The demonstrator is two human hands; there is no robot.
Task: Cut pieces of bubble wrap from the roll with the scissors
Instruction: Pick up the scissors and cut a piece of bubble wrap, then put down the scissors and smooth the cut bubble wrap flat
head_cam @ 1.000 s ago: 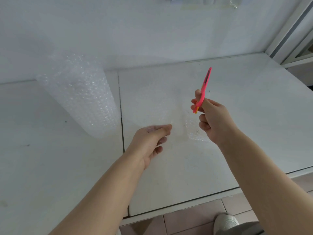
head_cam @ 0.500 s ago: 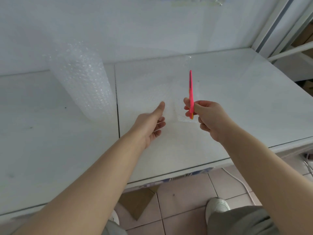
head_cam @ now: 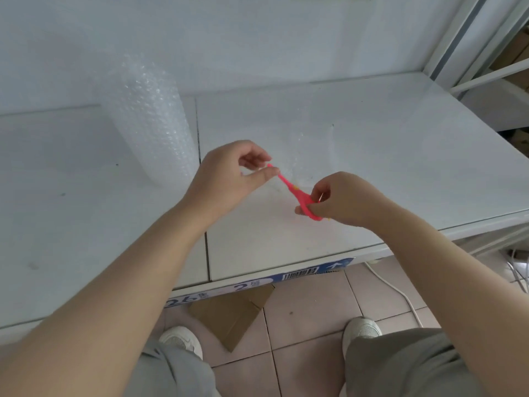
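The right hand (head_cam: 340,199) grips the pink scissors (head_cam: 288,185) by their handles, and the left hand (head_cam: 229,174) pinches the closed blade tip, both above the desk (head_cam: 400,144). The bubble wrap roll (head_cam: 151,124) stands upright at left, apart from both hands.

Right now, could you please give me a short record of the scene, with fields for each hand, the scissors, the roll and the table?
left hand: thumb and forefinger seem to pinch the blade tip of the scissors
right hand: grips the scissors' handles
scissors: pink, blades together, held above the table
bubble wrap roll: upright on the table, left of both hands, untouched
loose sheet: faint, clear, lying on the table beyond the scissors
table: white, with a seam beside the roll
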